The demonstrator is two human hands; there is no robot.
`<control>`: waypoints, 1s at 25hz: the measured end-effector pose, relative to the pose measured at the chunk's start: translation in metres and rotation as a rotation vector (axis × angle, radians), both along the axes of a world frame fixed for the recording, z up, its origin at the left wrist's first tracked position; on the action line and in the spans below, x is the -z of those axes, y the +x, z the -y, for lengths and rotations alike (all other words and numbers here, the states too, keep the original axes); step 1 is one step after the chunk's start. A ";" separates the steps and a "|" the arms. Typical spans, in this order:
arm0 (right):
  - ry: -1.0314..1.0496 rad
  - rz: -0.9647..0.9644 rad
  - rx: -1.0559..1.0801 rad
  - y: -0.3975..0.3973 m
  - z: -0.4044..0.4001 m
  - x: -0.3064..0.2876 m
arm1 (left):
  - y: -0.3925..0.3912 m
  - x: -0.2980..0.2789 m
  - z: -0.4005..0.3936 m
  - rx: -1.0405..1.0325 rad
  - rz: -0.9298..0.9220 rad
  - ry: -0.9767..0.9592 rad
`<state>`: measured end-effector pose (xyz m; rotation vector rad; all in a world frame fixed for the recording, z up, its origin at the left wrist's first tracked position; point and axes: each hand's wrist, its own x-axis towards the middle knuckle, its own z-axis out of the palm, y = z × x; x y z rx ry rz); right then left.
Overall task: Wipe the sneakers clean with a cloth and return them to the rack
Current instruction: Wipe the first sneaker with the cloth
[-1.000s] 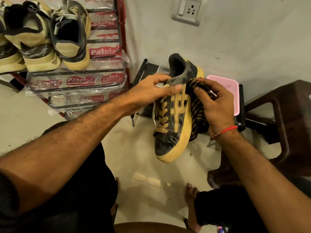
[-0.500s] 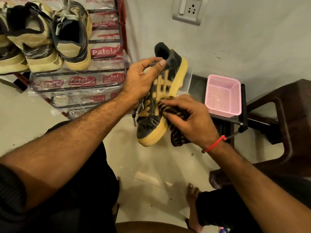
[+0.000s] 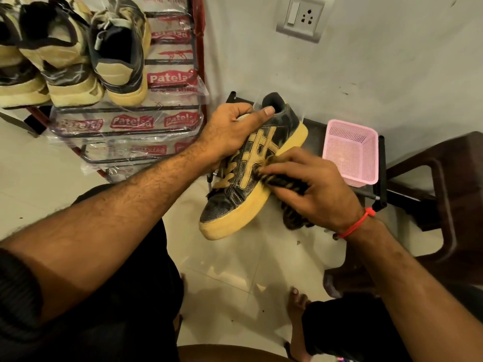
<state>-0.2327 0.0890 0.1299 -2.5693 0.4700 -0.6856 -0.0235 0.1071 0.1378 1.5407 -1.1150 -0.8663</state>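
1. While held in the air above the tiled floor (image 3: 230, 267), the sneaker (image 3: 251, 163) shows a dark, scuffed upper, tan side stripes, tan laces and a thick yellowed sole; its toe points down toward the person and its heel points up toward the wall.
2. The left hand (image 3: 232, 131) is closed around the sneaker from the lace side, with the thumb lying across the rim of the heel opening.
3. The right hand (image 3: 316, 189) is closed on a dark striped cloth (image 3: 285, 184) and presses it against the sneaker's outer side, where the upper meets the sole.
4. The cloth sits between the right palm and the sneaker; a bunched end hangs below the hand. The fingertips look slightly blurred.
5. A red thread (image 3: 355, 226) circles the right wrist.
6. The rack (image 3: 125, 126), still wrapped in printed plastic, stands to the left of the sneaker and apart from it.
7. Three more sneakers (image 3: 78, 56) stand on the upper shelf of the rack, heels facing the camera.
8. A pink basket (image 3: 350, 152) rests on a dark stand just right of the held sneaker.
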 end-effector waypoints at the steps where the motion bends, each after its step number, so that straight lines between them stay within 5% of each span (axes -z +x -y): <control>1: 0.006 -0.025 -0.125 0.004 -0.013 -0.001 | 0.003 0.000 0.000 -0.016 0.009 0.002; 3: -0.027 -0.043 -0.229 0.008 -0.017 -0.003 | 0.007 0.000 0.001 -0.018 0.021 0.006; 7: -0.029 0.036 0.091 0.001 0.011 -0.005 | 0.007 0.002 0.003 0.012 0.004 -0.025; 11: 0.033 -0.034 -0.168 0.008 -0.016 0.003 | 0.002 0.003 0.003 0.015 0.059 -0.008; 15: -0.015 -0.047 0.034 0.008 -0.003 0.000 | 0.008 0.001 0.003 -0.094 0.057 -0.057; 19: 0.029 -0.182 -0.161 0.016 -0.025 0.007 | 0.007 0.004 0.003 -0.095 0.220 -0.022; 25: 0.152 0.185 0.247 0.008 0.001 0.007 | 0.007 0.000 0.002 0.130 -0.020 0.148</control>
